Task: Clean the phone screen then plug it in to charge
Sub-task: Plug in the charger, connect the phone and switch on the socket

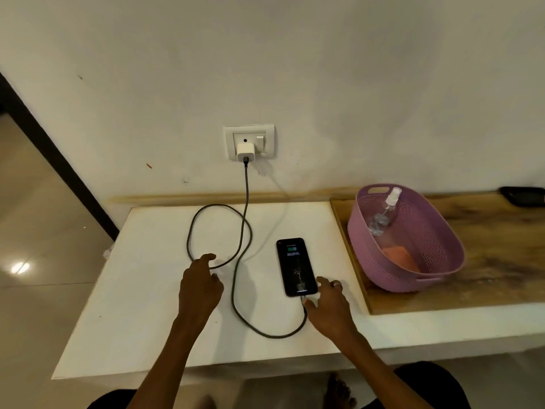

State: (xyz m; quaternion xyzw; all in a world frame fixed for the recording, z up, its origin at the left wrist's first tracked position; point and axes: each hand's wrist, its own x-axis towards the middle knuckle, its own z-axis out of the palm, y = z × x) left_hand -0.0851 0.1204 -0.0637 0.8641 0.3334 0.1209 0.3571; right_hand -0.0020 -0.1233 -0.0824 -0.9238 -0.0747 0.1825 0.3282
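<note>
On my right a purple basket [424, 262] sits on the wooden part of the surface [498, 261]. A dark object [523, 196] lies at the far right edge, against the wall [295, 54]. Glossy floor tiles [35, 231] show to my left.

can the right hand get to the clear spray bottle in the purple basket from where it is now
Probably yes. The right hand is empty beside the black phone, and the clear spray bottle leans in the open-topped purple plastic basket to its right, with only the basket's rim between them.
</note>
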